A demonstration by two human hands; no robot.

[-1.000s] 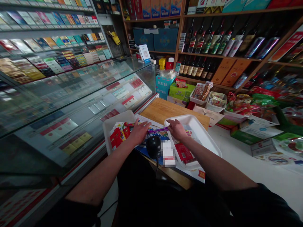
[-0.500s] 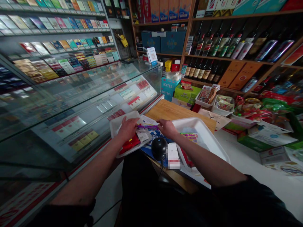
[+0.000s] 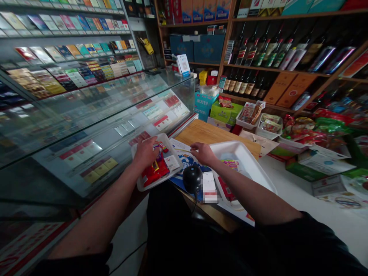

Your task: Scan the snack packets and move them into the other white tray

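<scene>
My left hand (image 3: 146, 153) lies in a white foam tray (image 3: 165, 180) at the left of the wooden counter (image 3: 207, 134). Its fingers are bent down over a purple packet strip (image 3: 157, 147), above several red snack packets (image 3: 153, 172). My right hand (image 3: 202, 152) rests, loosely curled and holding nothing, on printed paper at the near left corner of a second, larger white tray (image 3: 258, 168). That tray holds a few packets. A black barcode scanner (image 3: 192, 179) stands between my forearms.
A glass display case (image 3: 100, 115) with cigarette packs runs along the left. Behind the counter are boxes, snack trays (image 3: 253, 113) and wooden shelves of bottles (image 3: 258, 50). Cardboard boxes and bagged goods crowd the floor at the right.
Both hands held the purple strip stretched between them. My left hand has carried it left into the small tray, and my right hand has let go and stays by the large tray.
</scene>
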